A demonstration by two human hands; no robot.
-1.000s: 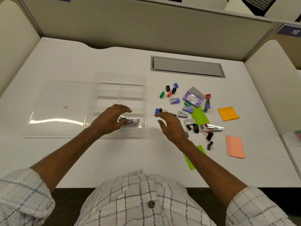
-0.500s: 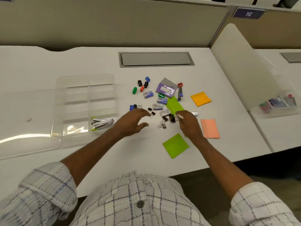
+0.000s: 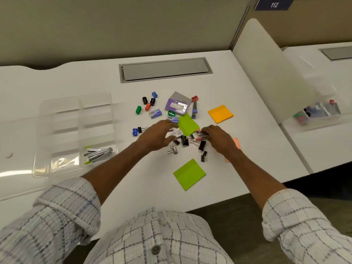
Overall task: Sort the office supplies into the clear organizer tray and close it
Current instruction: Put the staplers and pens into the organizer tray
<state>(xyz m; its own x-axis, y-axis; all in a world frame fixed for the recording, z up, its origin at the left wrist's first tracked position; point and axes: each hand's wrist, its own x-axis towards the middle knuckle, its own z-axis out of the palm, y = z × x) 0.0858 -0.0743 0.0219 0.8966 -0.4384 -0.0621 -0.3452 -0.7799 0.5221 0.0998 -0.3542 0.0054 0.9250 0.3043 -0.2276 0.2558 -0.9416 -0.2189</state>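
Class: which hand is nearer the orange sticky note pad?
Right. The right hand sits just below the orange sticky note pad, toward the person; the left hand is farther away, down and to its left.

Left hand (image 3: 157, 137) spread open, right hand (image 3: 219, 140) pinching a stapler (image 3: 202, 133).

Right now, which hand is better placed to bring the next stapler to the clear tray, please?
The right hand: it grips the pink stapler. The left hand hovers open, holding nothing, though the clear tray lies on its side.
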